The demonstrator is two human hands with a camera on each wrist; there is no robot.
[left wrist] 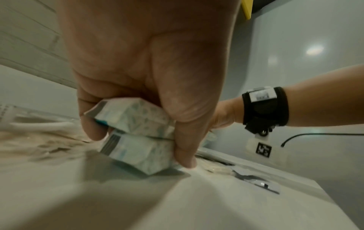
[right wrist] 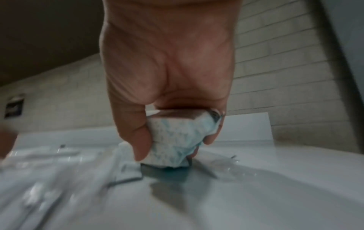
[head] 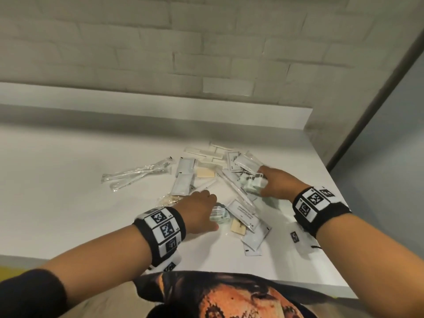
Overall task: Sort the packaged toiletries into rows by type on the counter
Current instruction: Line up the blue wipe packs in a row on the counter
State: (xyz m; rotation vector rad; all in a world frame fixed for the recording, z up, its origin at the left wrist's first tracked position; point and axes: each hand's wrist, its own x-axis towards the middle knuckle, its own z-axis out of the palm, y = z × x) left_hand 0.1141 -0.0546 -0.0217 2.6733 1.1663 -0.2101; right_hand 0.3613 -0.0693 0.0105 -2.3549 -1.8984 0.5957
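The left hand (left wrist: 141,74) grips 2 stacked boxes (left wrist: 135,137) on the surface (head: 68,203), while the right hand (right wrist: 167,74) clasps another box (right wrist: 177,140) beneath its palm.

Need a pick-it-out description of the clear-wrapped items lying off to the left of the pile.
On the white counter, look left of the jumbled pile of packets. Lying apart from it is a pair of long, narrow clear plastic wraps, slanting up toward the right. Unlike the opaque white sachets beside them, they are see-through and neither hand touches them.
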